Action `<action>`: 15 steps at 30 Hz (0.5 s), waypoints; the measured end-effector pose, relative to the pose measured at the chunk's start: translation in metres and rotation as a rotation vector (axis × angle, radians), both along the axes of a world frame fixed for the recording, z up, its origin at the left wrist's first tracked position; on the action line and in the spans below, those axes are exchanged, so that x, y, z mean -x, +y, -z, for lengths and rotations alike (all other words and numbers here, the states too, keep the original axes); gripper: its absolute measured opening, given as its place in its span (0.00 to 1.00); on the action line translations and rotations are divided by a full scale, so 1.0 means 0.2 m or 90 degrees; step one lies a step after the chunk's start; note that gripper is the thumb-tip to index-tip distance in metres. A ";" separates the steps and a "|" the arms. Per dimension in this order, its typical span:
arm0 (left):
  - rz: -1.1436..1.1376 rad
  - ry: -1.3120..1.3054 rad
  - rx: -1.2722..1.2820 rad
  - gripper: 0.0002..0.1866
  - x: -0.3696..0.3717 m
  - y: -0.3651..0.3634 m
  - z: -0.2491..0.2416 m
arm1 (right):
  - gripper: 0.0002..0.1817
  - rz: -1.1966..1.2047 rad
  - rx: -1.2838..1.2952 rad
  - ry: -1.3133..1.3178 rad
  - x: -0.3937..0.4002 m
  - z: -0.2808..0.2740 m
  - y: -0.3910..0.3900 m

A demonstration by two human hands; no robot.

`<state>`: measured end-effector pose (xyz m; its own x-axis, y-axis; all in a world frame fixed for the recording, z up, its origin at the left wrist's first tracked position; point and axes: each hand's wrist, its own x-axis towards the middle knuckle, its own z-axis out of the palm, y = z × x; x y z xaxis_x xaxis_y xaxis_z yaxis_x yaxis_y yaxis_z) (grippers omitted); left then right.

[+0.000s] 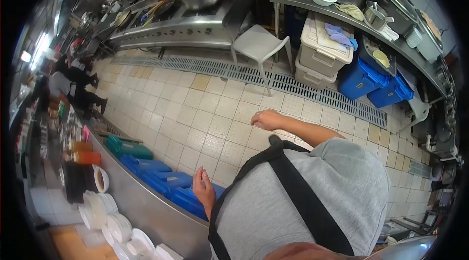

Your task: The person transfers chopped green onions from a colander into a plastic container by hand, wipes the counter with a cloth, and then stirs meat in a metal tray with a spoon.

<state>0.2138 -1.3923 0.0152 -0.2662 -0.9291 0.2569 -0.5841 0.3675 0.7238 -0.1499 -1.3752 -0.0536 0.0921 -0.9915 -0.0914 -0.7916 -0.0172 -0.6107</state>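
Observation:
My left hand [204, 190] hangs beside the steel counter [141, 211], close to the blue bins [188, 200]. Its fingers are stretched out with the thumb apart, and nothing is in it. Out over the tiled floor [210, 113], my right hand [265, 120] is held away from my body, its back towards me. The fingers curl inward loosely and no object shows in them. Neither hand touches anything that I can see.
A white plastic chair [259, 40] stands by the floor drain grate [234, 70]. Beyond are a stove [195, 28], stacked storage boxes [322, 47] and blue tubs [361, 80]. Stacked white bowls [117, 226] sit on the left counter. Another person [68, 86] stands farther along it.

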 end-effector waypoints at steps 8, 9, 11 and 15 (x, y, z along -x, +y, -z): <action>0.058 -0.037 -0.096 0.11 0.18 -0.30 0.33 | 0.14 0.524 0.045 -0.380 0.80 0.03 -0.29; 0.057 -0.025 -0.084 0.11 0.24 -0.34 0.36 | 0.15 0.576 0.070 -0.424 0.93 0.02 -0.33; 0.043 -0.030 -0.091 0.11 0.35 -0.42 0.35 | 0.18 0.621 0.131 -0.541 1.23 0.02 -0.41; -0.007 -0.053 -0.130 0.11 0.66 -0.63 0.42 | 0.26 0.728 0.288 -0.703 1.87 -0.11 -0.65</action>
